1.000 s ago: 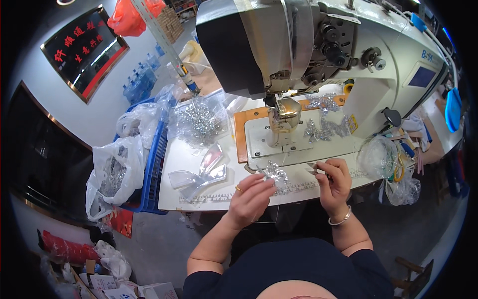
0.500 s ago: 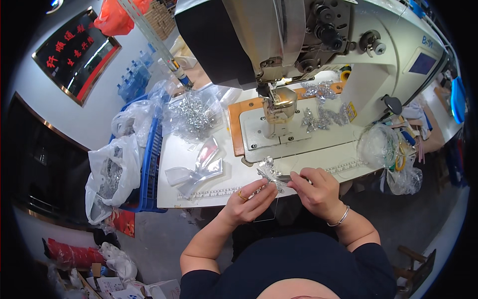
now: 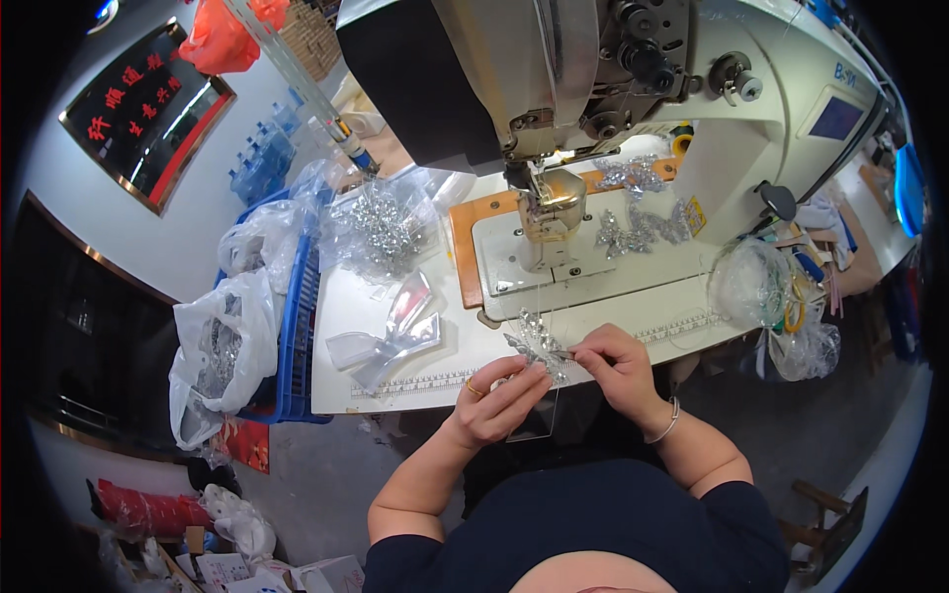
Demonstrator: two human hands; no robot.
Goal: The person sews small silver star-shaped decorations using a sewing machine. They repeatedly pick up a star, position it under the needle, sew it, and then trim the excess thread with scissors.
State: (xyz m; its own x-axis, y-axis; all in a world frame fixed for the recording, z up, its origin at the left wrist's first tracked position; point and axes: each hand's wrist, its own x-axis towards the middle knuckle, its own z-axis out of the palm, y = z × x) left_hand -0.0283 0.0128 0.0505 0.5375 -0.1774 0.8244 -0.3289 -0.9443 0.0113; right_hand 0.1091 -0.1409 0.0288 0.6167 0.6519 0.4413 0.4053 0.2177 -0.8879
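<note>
Two hands are working above the near edge of the white table point(image 3: 463, 341). The left hand point(image 3: 499, 400), fingers nearly closed, is pinching a silver ornament point(image 3: 539, 338); the right hand point(image 3: 615, 368), also nearly closed, is holding a small grey piece point(image 3: 562, 354) against its right side. Beyond them, a sewing machine point(image 3: 741, 148) is standing.

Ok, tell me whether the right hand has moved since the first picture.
Yes: judged against the sewing machine, the right hand has moved left, closer to the left hand.
</note>
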